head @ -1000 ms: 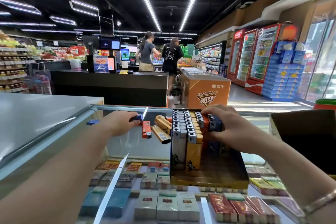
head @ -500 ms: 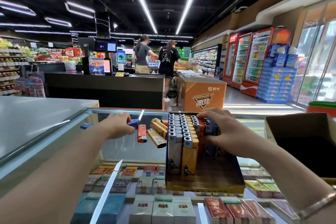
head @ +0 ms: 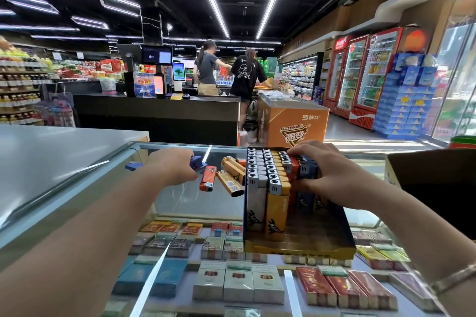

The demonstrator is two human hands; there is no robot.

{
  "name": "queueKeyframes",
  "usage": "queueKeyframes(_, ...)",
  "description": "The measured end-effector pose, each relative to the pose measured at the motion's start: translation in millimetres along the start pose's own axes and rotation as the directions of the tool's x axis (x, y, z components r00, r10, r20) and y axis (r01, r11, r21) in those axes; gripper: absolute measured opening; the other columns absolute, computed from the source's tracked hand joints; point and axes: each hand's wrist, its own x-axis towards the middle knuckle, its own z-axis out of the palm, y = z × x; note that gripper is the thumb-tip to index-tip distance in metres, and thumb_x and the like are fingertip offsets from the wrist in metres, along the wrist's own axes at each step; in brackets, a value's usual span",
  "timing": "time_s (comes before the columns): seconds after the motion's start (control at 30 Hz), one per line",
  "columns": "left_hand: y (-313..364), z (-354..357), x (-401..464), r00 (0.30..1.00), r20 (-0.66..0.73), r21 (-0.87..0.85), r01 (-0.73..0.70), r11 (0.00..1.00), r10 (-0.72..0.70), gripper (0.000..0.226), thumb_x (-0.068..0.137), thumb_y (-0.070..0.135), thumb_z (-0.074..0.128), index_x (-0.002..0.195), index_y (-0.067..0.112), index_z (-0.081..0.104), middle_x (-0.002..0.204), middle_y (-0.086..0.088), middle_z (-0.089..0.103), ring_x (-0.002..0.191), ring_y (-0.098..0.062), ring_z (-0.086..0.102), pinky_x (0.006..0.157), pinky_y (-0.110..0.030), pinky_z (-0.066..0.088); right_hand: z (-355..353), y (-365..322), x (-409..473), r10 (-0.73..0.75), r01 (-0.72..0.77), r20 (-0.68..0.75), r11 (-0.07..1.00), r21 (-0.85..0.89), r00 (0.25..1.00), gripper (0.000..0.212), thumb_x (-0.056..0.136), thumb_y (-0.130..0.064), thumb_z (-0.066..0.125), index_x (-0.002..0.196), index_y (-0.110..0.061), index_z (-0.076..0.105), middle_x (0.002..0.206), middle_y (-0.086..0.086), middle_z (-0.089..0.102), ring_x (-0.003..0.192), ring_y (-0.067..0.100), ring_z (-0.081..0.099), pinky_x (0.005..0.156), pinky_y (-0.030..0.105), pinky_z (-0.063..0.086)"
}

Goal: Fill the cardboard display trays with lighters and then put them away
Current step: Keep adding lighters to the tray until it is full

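Left hand (head: 175, 166) pinching blue lighter (head: 196, 162) | tray (head: 298, 249) lying rightward, nearer right hand (head: 332, 175) | right hand gripping standing lighters (head: 268, 170)

Readable signs in the shop

I can read "蒙牛" and big "随变" on the orange freezer (head: 293, 125). The red fridge (head: 362, 117) shows a Coca-Cola script at its base. The lighter prints are too small for me to read.

One cardboard display tray (head: 298, 249), one loose red lighter (head: 207, 178), two hands, two people at the far counter.
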Motion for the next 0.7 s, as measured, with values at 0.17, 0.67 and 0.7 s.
queueKeyframes(0.17, 1.8, -11.2, -12.3, 0.994, 0.104, -0.086, 0.023, 0.996, -0.014, 0.022, 0.079, 0.037, 0.066, 0.091, 0.022, 0.055, 0.075, 0.003, 0.057, 0.062, -0.007, 0.053, 0.046, -0.018, 0.034, 0.2, -0.1, 0.4, 0.006, -0.006, 0.007, 1.0, 0.01, 1.0, 0.054, 0.081, -0.027, 0.068, 0.13, -0.028, 0.044, 0.123, -0.016, 0.037, 0.115, 0.007, 0.027, 0.098, 0.029, 0.025)
queueKeyframes(0.67, 65.6, -83.3, -67.6, 0.962, -0.271, -0.929, -0.27, 0.255, 0.03, 0.012, 0.082, 0.017, 0.067, 0.074, 0.027, 0.066, 0.061, 0.007, 0.066, 0.061, -0.012, 0.061, 0.054, -0.021, 0.05, -5.8, -3.6, -2.3, 0.048, -0.051, 0.09, 0.998, 0.031, 0.995, 0.061, 0.081, -0.039, 0.067, 0.135, -0.031, 0.04, 0.143, -0.007, 0.033, 0.128, 0.011, 0.022, 0.106, 0.04, 0.025)
queueKeyframes(0.7, 74.1, -86.7, -70.9, 0.953, -0.302, -0.943, -0.302, 0.14, 0.027, 0.013, 0.08, 0.016, 0.069, 0.074, 0.028, 0.068, 0.068, 0.007, 0.069, 0.07, -0.015, 0.063, 0.062, -0.024, 0.052, -7.1, -3.0, -2.3, 0.052, -0.056, 0.103, 0.998, 0.037, 0.993, 0.062, 0.08, -0.042, 0.066, 0.135, -0.031, 0.039, 0.144, -0.007, 0.033, 0.129, 0.011, 0.022, 0.107, 0.04, 0.025)
